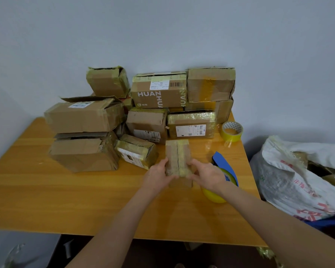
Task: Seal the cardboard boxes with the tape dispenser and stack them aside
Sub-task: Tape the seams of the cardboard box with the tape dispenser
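Observation:
A small cardboard box (pixel 178 155) stands on the wooden table (pixel 46 190), its two top flaps folded down with a seam along the middle. My left hand (pixel 159 176) grips its left side and my right hand (pixel 207 176) grips its right side. The blue tape dispenser (pixel 223 165) with a yellow tape roll lies just right of the box, partly hidden behind my right hand and wrist. A pile of several taped cardboard boxes (pixel 159 93) is stacked along the wall at the back.
A loose roll of yellow tape (pixel 232 131) lies near the table's right edge. A large white sack (pixel 302 176) holding cardboard sits on the floor to the right. The wall is close behind the boxes.

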A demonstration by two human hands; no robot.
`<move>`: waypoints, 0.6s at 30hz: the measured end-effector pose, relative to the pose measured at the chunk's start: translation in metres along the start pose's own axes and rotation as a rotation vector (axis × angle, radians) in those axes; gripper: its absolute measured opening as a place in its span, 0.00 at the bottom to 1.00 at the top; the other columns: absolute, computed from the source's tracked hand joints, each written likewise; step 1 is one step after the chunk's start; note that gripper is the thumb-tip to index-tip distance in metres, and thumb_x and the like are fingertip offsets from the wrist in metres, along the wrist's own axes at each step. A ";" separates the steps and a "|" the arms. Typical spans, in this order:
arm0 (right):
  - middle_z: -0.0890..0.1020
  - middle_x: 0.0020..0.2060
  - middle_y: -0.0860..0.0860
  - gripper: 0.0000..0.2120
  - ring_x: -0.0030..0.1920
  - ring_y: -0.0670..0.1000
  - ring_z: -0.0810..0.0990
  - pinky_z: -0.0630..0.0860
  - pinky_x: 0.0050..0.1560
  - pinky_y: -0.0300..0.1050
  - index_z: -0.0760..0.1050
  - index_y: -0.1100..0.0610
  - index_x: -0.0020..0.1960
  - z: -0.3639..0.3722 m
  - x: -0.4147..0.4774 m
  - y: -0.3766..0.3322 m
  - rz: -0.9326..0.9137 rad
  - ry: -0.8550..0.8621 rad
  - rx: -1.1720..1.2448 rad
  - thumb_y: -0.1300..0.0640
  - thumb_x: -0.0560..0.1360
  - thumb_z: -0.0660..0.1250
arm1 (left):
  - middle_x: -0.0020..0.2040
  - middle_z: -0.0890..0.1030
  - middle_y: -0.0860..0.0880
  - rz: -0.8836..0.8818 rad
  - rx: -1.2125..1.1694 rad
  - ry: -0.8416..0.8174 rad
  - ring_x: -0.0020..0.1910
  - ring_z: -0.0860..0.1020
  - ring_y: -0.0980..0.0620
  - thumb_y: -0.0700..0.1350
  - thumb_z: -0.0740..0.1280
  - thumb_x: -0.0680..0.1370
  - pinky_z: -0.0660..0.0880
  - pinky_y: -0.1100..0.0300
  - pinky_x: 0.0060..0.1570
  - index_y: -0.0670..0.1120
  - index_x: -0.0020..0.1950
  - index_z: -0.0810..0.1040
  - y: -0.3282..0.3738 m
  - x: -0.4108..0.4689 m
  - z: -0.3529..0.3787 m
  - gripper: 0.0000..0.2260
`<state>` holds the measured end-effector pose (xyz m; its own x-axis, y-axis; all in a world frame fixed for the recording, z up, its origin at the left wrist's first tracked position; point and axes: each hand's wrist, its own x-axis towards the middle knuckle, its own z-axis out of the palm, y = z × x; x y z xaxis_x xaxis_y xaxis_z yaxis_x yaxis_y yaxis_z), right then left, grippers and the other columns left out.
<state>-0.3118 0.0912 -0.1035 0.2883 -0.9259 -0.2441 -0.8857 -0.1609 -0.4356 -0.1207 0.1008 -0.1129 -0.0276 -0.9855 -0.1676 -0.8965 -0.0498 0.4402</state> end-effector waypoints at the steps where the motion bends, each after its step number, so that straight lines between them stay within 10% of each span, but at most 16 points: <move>1: 0.83 0.47 0.48 0.16 0.45 0.50 0.81 0.77 0.40 0.45 0.71 0.46 0.62 -0.005 -0.001 0.003 0.004 0.036 0.007 0.40 0.78 0.63 | 0.65 0.74 0.49 -0.004 0.026 0.044 0.59 0.75 0.52 0.59 0.68 0.75 0.76 0.59 0.54 0.47 0.73 0.65 0.004 0.000 -0.002 0.31; 6: 0.76 0.56 0.51 0.14 0.55 0.54 0.76 0.75 0.50 0.47 0.73 0.50 0.62 -0.025 -0.002 0.025 0.158 0.232 0.032 0.46 0.79 0.63 | 0.68 0.67 0.45 -0.051 0.079 0.244 0.65 0.69 0.48 0.64 0.65 0.74 0.71 0.56 0.58 0.46 0.72 0.64 0.028 0.010 -0.004 0.33; 12: 0.67 0.66 0.56 0.27 0.67 0.59 0.67 0.71 0.63 0.51 0.62 0.51 0.71 -0.027 -0.008 0.051 0.395 0.115 -0.057 0.45 0.77 0.67 | 0.78 0.47 0.40 -0.200 0.198 -0.025 0.75 0.54 0.37 0.69 0.64 0.72 0.64 0.42 0.67 0.51 0.78 0.48 0.063 0.031 0.013 0.43; 18: 0.73 0.57 0.57 0.22 0.55 0.59 0.77 0.78 0.51 0.52 0.63 0.57 0.67 -0.013 -0.015 0.070 0.493 -0.104 -0.012 0.53 0.77 0.67 | 0.78 0.50 0.44 -0.215 0.229 -0.042 0.72 0.63 0.39 0.63 0.68 0.72 0.71 0.47 0.62 0.52 0.77 0.53 0.050 0.009 0.005 0.40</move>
<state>-0.3831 0.0891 -0.1193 -0.1313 -0.8537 -0.5040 -0.9295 0.2828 -0.2368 -0.1678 0.0907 -0.0968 0.1594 -0.9484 -0.2740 -0.9599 -0.2137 0.1813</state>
